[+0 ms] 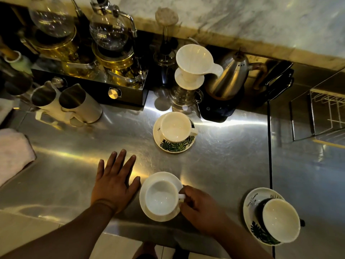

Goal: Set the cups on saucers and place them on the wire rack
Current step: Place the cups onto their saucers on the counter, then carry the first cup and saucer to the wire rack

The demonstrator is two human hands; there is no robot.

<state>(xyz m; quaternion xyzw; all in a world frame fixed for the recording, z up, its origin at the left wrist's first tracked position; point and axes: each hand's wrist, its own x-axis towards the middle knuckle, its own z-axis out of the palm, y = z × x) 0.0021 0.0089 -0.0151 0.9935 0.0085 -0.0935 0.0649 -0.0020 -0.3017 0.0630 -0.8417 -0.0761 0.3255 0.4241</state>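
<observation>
A plain white cup [161, 197] stands on a plain white saucer [149, 184] near the counter's front edge. My right hand [200, 208] pinches the cup's handle. My left hand [114, 176] rests flat on the steel counter beside the saucer, fingers spread, thumb close to the saucer's rim. A second cup [176, 127] sits on a leaf-patterned saucer [175, 146] in the middle of the counter. A third cup [281, 219] sits on another leaf-patterned saucer [252, 202] at the front right. The wire rack [328, 109] is at the far right.
Behind the middle cup stand a white dripper [193, 62] on a glass server and a steel kettle [230, 75] on a black base. Two milk pitchers [72, 103] and two siphon brewers [108, 34] stand at the back left. A folded cloth [13, 152] lies at the left edge.
</observation>
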